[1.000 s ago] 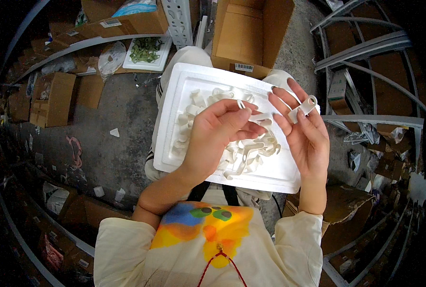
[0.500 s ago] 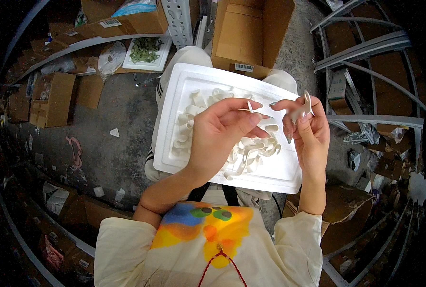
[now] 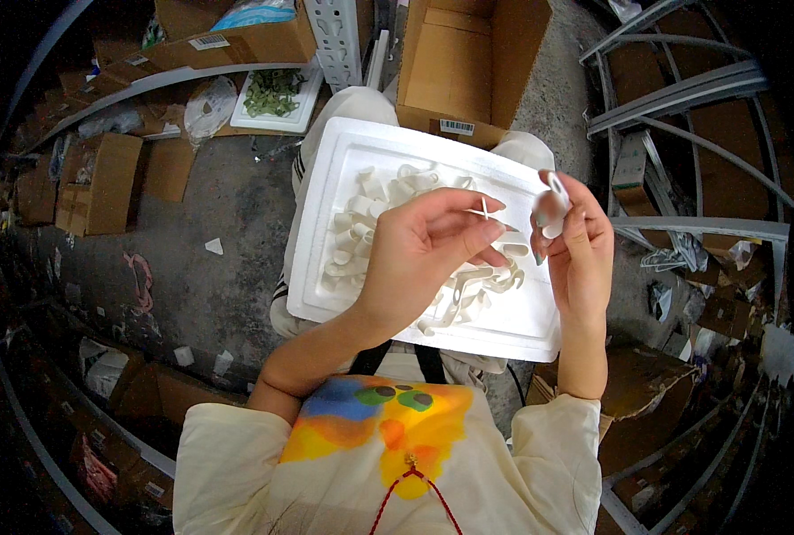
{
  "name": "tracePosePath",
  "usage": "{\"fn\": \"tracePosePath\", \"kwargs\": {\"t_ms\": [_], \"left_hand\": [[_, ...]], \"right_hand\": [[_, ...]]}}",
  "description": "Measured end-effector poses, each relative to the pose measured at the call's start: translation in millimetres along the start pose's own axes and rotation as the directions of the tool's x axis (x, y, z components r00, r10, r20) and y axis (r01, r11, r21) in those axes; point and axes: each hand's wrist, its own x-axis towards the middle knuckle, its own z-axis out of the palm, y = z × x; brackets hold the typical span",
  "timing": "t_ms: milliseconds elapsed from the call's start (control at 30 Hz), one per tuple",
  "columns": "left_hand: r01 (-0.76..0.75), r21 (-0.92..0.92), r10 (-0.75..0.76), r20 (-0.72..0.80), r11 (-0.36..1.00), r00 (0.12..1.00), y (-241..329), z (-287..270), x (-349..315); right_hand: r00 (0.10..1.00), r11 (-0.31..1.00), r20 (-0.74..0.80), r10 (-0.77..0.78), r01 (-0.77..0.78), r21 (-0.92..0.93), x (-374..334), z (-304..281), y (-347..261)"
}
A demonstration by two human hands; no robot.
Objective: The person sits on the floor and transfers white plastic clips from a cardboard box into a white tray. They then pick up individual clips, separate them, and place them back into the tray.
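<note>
My left hand (image 3: 419,245) is closed, pinching a thin white stick-like piece (image 3: 484,207) between thumb and fingertips. To its right, my right hand (image 3: 586,254) grips a white curved plastic piece (image 3: 556,185) with a rounded, looped end; part of that piece is covered by fingers and blurred. Both hands are raised over a white foam lid (image 3: 311,267) that rests across my lap. Several white curled, hook-like pieces (image 3: 468,285) lie heaped in the lid, partly hidden under my left hand.
An open cardboard box (image 3: 450,58) stands just beyond my knees. At the far left, another white foam tray (image 3: 306,111) holds green pieces (image 3: 272,94). Metal shelving (image 3: 682,98) flanks the right side, and scraps, including a pink strip (image 3: 139,283), lie on the floor.
My left hand has shifted slightly right with the thin piece. The right hand's fingers have turned the looped piece and drawn it a little left; its index finger no longer points toward the left hand.
</note>
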Motion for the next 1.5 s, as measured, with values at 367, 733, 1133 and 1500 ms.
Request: {"fn": "tracePosePath", "kwargs": {"t_ms": [367,733,1133,1500], "left_hand": [[-0.049,0.009,0.050,-0.057,0.999,0.997,-0.3,-1.5,2.3],[-0.105,0.050,0.108,-0.058,0.993,0.992,-6.6,-1.9,5.2],[-0.126,0.097,0.129,-0.019,0.987,0.991,-5.8,-4.1,7.0],[-0.125,0.098,0.130,-0.037,0.987,0.991,-6.2,-3.7,5.3]], "right_hand": [[0.991,0.982,0.030,0.127,-0.130,0.139,-1.6,5.7,2.7],[0.993,0.960,-0.086,-0.078,0.052,-0.276,-8.1,14.4,12.6],[0.992,0.931,-0.030,-0.124,0.106,-0.350,-8.8,14.4,9.9],[0.993,0.946,-0.100,-0.069,0.034,-0.323,-10.4,10.1,13.4]]}}
